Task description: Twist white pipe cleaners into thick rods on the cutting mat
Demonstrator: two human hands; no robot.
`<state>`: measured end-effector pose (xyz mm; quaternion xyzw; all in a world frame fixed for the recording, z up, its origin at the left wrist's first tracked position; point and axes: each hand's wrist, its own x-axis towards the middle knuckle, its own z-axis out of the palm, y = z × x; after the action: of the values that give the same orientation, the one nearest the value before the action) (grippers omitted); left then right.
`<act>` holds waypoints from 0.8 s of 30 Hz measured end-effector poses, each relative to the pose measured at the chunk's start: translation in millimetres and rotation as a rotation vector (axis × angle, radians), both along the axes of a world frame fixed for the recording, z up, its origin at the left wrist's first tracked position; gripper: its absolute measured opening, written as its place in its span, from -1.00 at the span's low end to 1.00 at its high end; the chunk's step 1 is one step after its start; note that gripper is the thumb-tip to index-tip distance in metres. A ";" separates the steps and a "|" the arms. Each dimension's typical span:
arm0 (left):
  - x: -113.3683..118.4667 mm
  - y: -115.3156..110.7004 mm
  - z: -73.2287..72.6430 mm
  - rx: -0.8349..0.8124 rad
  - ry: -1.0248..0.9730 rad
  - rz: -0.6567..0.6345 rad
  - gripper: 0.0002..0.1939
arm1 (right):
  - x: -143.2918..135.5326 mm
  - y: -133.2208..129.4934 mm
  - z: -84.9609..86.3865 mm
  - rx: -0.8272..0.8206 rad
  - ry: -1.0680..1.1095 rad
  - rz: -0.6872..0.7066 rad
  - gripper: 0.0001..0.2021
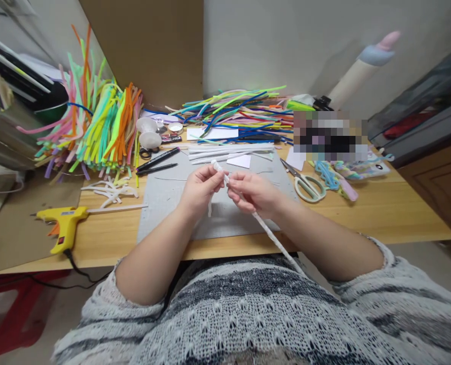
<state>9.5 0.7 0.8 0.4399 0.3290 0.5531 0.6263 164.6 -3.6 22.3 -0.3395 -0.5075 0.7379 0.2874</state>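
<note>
White, fuzzy, cord-like strip [274, 239] is held in the head view above a grey cutting mat [164, 203] on the pale wooden table [362, 213], its bunched end gripped between the fingertips of the left hand [199, 188] and pinched close beside them by the right hand [258, 191]. From beneath the right hand, the nearer one, its long axis is slanted back toward the wearer's body and rightward. No brand can be read with certainty; the label on the yellow glue gun [64, 223] is too small.
</note>
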 end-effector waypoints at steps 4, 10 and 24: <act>0.8 -0.8 -2.2 0.043 0.106 0.160 -0.75 | -2.5 -10.8 -3.7 0.774 -0.553 -0.296 -0.84; 3.5 -0.6 1.1 0.028 0.121 0.218 -0.74 | -5.2 -13.8 -3.1 1.307 -1.131 -0.320 -0.74; -1.8 2.1 -4.1 0.131 -0.020 0.155 -0.80 | 3.9 -11.1 34.4 1.466 -1.151 -0.248 -0.80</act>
<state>7.7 2.8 -3.3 0.4477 0.3190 0.6244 0.5548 168.5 -14.8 56.7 -0.4382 -0.8698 -0.0828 0.2111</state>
